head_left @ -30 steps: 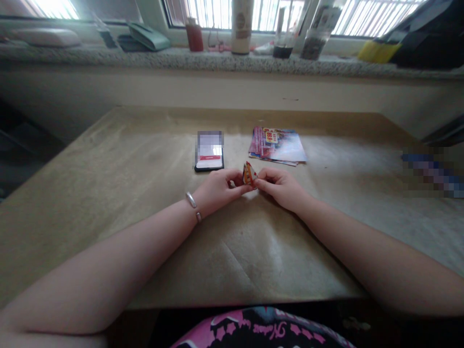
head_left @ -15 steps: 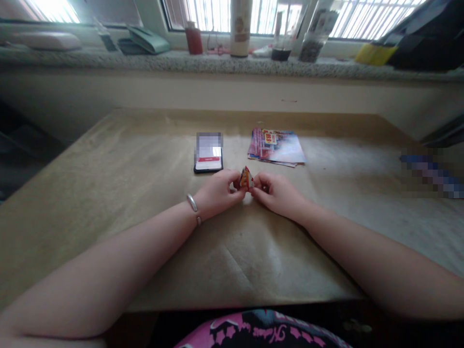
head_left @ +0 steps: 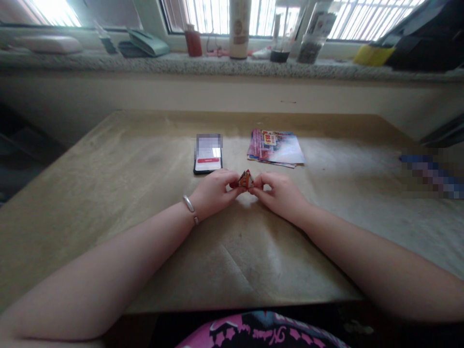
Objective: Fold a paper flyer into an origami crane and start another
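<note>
A small piece of folded printed paper [head_left: 246,179], red, orange and white with a pointed top, is held up between my two hands just above the table. My left hand [head_left: 217,191], with a silver bracelet at the wrist, pinches its left side between thumb and fingers. From the other side, my right hand [head_left: 279,193] grips the right edge in a similar pinch. The fingertips cover the paper's lower corners. Just beyond my left hand lies a phone [head_left: 208,166] with a lit, partly blurred screen.
A stack of colourful printed sheets [head_left: 277,147] lies beyond my right hand on the tan-covered table [head_left: 108,193]. On the stone windowsill [head_left: 203,65] stand a red bottle [head_left: 193,41], a tall pale bottle [head_left: 239,31] and other items. A blurred blue-purple object [head_left: 431,175] is at the far right.
The folded paper looks lower and wider, its tip having dropped slightly. Both hands keep hold of it and have barely moved.
</note>
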The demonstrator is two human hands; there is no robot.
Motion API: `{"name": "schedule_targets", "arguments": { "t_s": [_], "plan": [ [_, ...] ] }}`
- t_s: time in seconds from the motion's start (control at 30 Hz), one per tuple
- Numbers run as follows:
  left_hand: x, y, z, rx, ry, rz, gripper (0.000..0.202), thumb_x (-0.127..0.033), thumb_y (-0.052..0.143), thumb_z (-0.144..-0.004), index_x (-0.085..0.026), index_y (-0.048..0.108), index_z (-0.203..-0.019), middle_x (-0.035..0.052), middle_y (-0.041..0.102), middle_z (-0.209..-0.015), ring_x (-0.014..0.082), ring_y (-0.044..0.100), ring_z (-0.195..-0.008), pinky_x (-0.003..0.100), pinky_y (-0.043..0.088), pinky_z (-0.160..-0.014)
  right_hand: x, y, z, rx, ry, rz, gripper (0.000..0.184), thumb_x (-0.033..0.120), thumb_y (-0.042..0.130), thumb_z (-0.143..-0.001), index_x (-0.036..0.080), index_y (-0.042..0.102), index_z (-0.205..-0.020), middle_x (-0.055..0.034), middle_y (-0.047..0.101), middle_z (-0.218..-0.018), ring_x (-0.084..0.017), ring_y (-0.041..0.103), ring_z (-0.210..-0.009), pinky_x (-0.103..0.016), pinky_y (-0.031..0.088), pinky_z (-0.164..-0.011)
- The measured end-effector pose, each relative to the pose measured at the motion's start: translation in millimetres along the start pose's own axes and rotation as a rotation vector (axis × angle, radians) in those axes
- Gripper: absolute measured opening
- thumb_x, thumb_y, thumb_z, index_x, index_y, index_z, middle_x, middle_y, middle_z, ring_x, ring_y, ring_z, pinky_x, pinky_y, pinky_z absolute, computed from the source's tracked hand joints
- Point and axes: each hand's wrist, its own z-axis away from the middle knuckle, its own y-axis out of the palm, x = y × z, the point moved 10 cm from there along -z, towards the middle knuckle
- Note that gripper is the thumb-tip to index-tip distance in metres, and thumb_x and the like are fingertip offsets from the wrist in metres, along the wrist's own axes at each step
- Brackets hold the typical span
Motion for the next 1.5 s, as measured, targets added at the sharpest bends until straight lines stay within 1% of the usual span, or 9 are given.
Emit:
{"name": "schedule_targets", "arguments": {
  "t_s": [0.13,0.3,0.47,0.67,0.93,1.2,1.27,1.37,1.5],
  "plan": [
    [2.6,2.3,-0.5,0.012,-0.053,-0.073,0.017,-0.024,0.057,-0.083,-0.016,0.055,-0.068,-0.0005,0.051,-0.064,0.0119,0.045,-0.062,0.024,0.033,-0.058,-5.5,6.0,-1.0,0.044,0.056,-0.049,0.015,0.030,0.060,-0.080,0.020,0.055,-0.070,0.0017,0.057,-0.062,-0.012,0.047,-0.057,-0.026,0.034,-0.057],
    [1.3,9.3,-0.5,0.060,-0.050,-0.039,0.012,-0.022,0.055,-0.083,-0.015,0.057,-0.073,0.0000,0.054,-0.067,0.0124,0.047,-0.064,0.024,0.034,-0.059,2.6,8.1,-1.8,0.077,-0.019,0.047,0.019,0.028,0.056,-0.081,0.020,0.048,-0.066,-0.0004,0.054,-0.066,-0.013,0.045,-0.061,-0.026,0.032,-0.058],
    [-0.6,11.8,0.1,0.094,-0.024,0.065,0.012,-0.023,0.054,-0.085,-0.015,0.061,-0.080,-0.0004,0.055,-0.069,0.0118,0.048,-0.065,0.023,0.035,-0.060,9.4,9.2,-1.6,0.092,-0.082,0.169,0.017,0.027,0.055,-0.083,0.020,0.048,-0.069,-0.0033,0.056,-0.069,-0.016,0.047,-0.066,-0.028,0.032,-0.061],
    [1.8,-2.1,0.0,-0.019,-0.055,0.128,0.019,-0.033,0.060,-0.083,-0.016,0.060,-0.073,-0.0015,0.053,-0.069,0.0113,0.046,-0.065,0.023,0.034,-0.060,12.3,17.6,0.3,0.151,-0.135,0.246,0.015,0.026,0.053,-0.084,0.020,0.051,-0.071,-0.0042,0.059,-0.069,-0.017,0.050,-0.067,-0.029,0.033,-0.064],
    [14.1,0.3,0.2,-0.011,-0.140,0.366,0.015,-0.030,0.060,-0.080,-0.017,0.066,-0.081,-0.0009,0.062,-0.072,0.0112,0.053,-0.067,0.022,0.040,-0.062,8.3,16.8,1.0,0.135,-0.132,0.129,0.017,0.026,0.058,-0.081,0.020,0.051,-0.066,0.0001,0.056,-0.063,-0.012,0.046,-0.059,-0.026,0.031,-0.058],
    [17.3,-3.7,1.6,-0.068,-0.168,0.335,0.014,-0.027,0.059,-0.080,-0.016,0.064,-0.074,0.0004,0.066,-0.072,0.0116,0.056,-0.066,0.023,0.041,-0.062,15.0,14.0,0.8,0.145,-0.159,0.017,0.013,0.026,0.061,-0.078,0.020,0.055,-0.069,0.0026,0.055,-0.061,-0.011,0.046,-0.057,-0.026,0.034,-0.061],
    [20.3,-1.1,1.8,-0.055,-0.188,0.359,0.015,-0.029,0.059,-0.080,-0.016,0.064,-0.076,0.0011,0.067,-0.073,0.0124,0.057,-0.068,0.024,0.043,-0.064,11.5,9.1,0.5,0.123,-0.107,-0.054,0.007,0.026,0.060,-0.079,0.020,0.058,-0.078,0.0017,0.058,-0.066,-0.011,0.049,-0.059,-0.026,0.037,-0.061],
    [21.0,4.0,1.9,-0.014,-0.187,0.410,0.016,-0.031,0.060,-0.080,-0.016,0.066,-0.078,0.0019,0.068,-0.075,0.0130,0.059,-0.069,0.025,0.045,-0.065,5.3,-3.7,0.8,0.017,-0.056,-0.166,0.009,0.027,0.057,-0.082,0.020,0.058,-0.089,-0.0006,0.060,-0.073,-0.014,0.054,-0.067,-0.028,0.042,-0.065],
    [17.5,8.9,2.4,0.042,-0.172,0.468,0.017,-0.030,0.060,-0.081,-0.015,0.068,-0.079,0.0038,0.069,-0.078,0.0145,0.062,-0.073,0.026,0.048,-0.068,6.0,-17.6,2.8,-0.116,-0.111,-0.203,0.010,0.028,0.056,-0.085,0.022,0.060,-0.092,-0.0026,0.063,-0.079,-0.017,0.057,-0.077,-0.032,0.046,-0.075]
  ]
}}
